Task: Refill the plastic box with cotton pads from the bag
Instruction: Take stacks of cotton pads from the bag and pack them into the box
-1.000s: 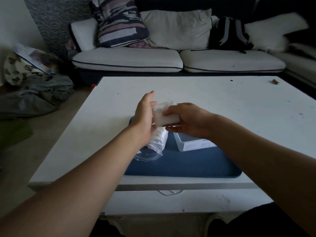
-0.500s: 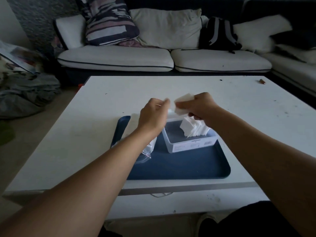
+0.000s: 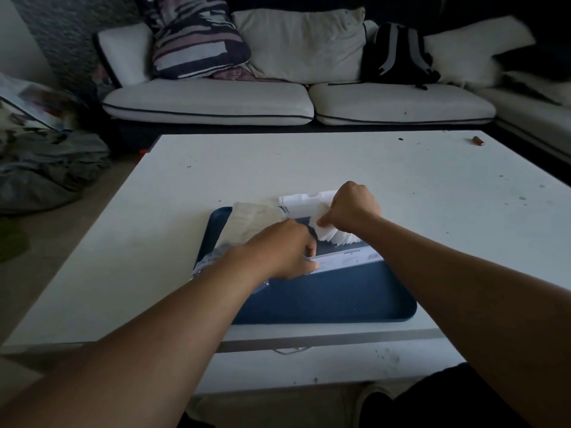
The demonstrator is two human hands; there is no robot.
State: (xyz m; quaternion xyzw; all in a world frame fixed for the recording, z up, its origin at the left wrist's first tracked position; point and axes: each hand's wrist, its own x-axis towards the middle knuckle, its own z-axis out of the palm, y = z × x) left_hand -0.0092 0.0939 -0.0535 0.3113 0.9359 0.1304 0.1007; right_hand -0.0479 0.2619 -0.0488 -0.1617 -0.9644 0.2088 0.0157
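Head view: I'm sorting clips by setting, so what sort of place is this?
Most likely a home living room: a cushioned sofa with a backpack on it, and a low white table.

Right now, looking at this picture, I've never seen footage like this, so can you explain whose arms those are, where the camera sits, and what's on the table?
There is no machine here: the arms belong to a person wearing a wide-angle camera on the head, looking forward and down.

On the white low table lies a dark blue flat tray. On it stands a clear plastic box partly filled with white square cotton pads.

The left hand grips the box's near rim. The right hand holds a bunch of pads down into the box. A crumpled clear plastic bag lies on the tray's left side, partly hidden by the left arm.

Behind the table is a sofa with cushions.
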